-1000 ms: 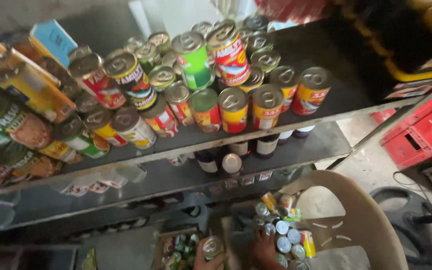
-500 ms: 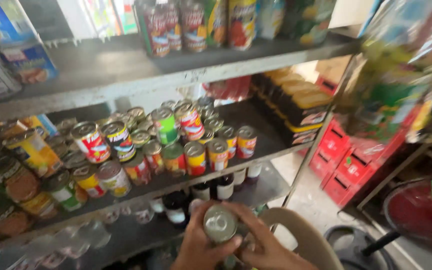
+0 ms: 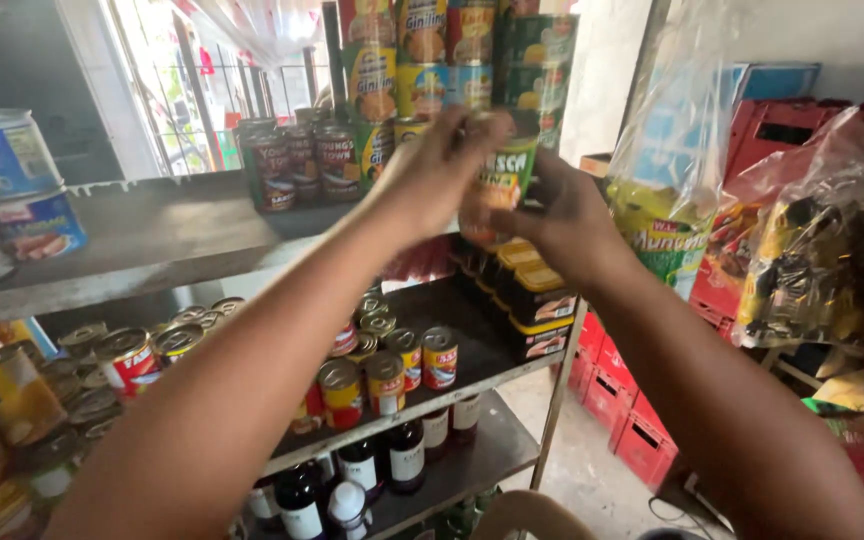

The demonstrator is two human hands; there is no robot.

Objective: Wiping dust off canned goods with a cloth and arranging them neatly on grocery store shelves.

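Up at the top shelf (image 3: 132, 240), the left hand (image 3: 432, 175) and right hand (image 3: 562, 215) wrap their fingers around a green-labelled can (image 3: 504, 175), held before the stacked cans (image 3: 422, 70); bagged snacks (image 3: 672, 200) hang rightward.

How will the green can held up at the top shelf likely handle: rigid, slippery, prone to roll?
The green can, gripped between left hand and right hand, looks like rigid metal, so probably won't deform. Its glossy label may be slippery. Being cylindrical, it would likely roll if laid sideways.
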